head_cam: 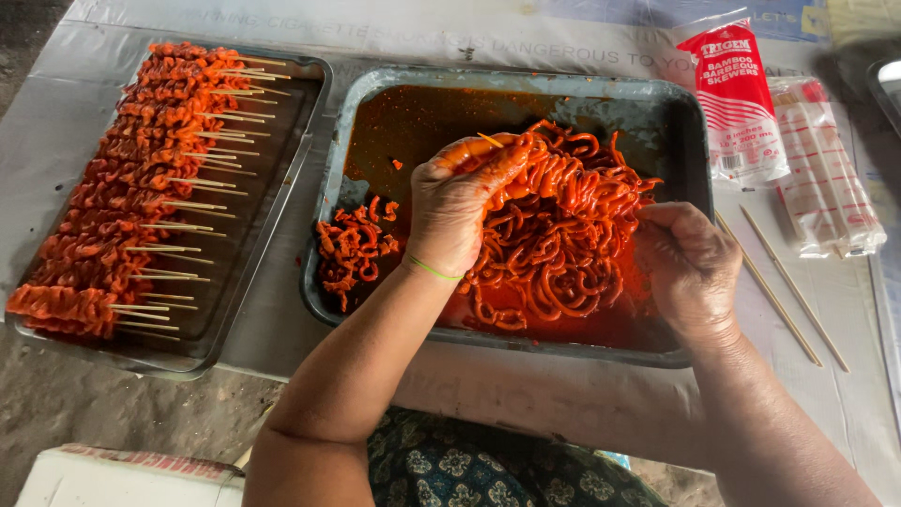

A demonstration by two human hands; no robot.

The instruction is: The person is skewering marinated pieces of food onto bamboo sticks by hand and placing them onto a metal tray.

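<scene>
Left hand, smeared with orange sauce, clenched over the top of a heap of marinated strips, with a thin skewer poking out above the knuckles and held in that grip. Right hand closed at the right edge of the same heap, fingers curled inward, pinching strips there. Heap lying in the middle and right part of a grey tray, in a pool of red-orange sauce. A smaller clump apart in the left part of this tray. To the left, a second tray filled with finished skewers in a row, sticks pointing right. On the right, 2 bare sticks on the table cover, near 2 skewer packs.
</scene>
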